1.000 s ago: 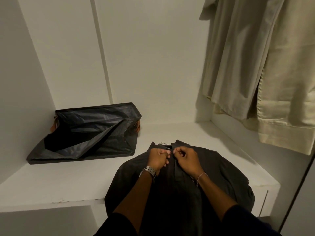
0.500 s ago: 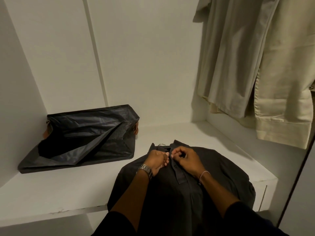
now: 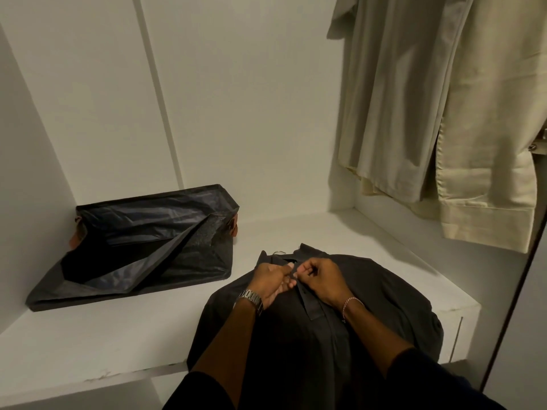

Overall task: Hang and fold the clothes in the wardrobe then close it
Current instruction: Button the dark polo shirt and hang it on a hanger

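Working at the neck of a dark polo shirt (image 3: 370, 303), a person's two hands meet over its button placket, close to the viewer. The left hand (image 3: 270, 281), with a metal watch (image 3: 251, 300) at the wrist, has its fingers curled and pinching the left edge of the placket; the right hand (image 3: 321, 279), with a thin bracelet (image 3: 350, 303), pinches the opposite edge, fingertips of both almost touching. This looks like fastening a button near the collar. To do it well, one hand should hold the buttonhole flat while the other tips the button through, keeping the collar square. The shirt lies face up on a white wardrobe shelf (image 3: 103, 329), its lower part hanging over the front edge. A sliver of metal, likely a hanger hook (image 3: 278, 252), shows just beyond the collar. Further back and to the left on the same shelf sits an open dark fabric bag (image 3: 142, 244), well apart from the shirt. Up at the right, cream garments (image 3: 444, 113) hang from above, their hems clear of the shirt. Nothing blocks the hands, though the dim light and dark cloth make the button hard to see.
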